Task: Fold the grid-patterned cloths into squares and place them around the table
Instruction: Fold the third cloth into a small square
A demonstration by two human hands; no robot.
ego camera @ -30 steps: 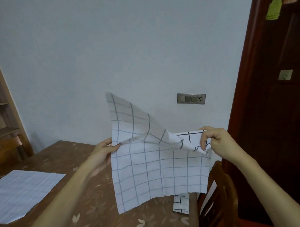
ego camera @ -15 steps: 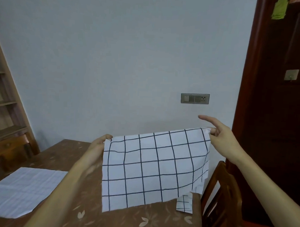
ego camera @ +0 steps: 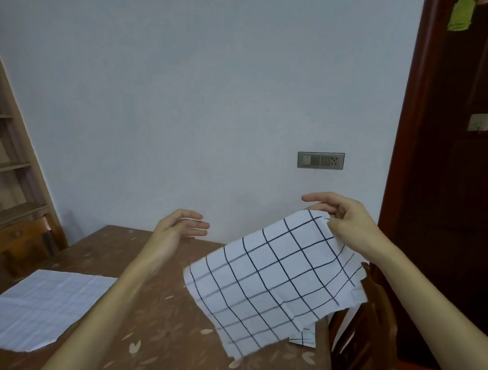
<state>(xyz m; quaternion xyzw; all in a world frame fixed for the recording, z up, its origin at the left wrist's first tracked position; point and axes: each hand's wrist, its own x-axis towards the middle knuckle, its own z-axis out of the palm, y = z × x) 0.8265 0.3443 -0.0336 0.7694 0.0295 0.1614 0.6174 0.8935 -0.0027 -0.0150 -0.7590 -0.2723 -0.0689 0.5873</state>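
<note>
Where table (ego camera: 155, 314) ends—chair (ego camera: 370, 336) crowds.

Two arms in my view, both entering from the bottom edge. Left forearm (ego camera: 128, 288) bare along all of its visible length; no sleeve, cuff or band on it. Right forearm (ego camera: 427, 299) likewise bare up to the frame edge. Left hand (ego camera: 177, 229): no glove, no ring that I can make out, no watch or strap at the wrist. Right hand (ego camera: 347, 216): same, ungloved, fingers unadorned, wrist plain. No markings, tape or bandage visible on either arm. Fingernails too small and blurred for me to tell more. Nothing of the torso, shoulders or clothing shows.
</note>
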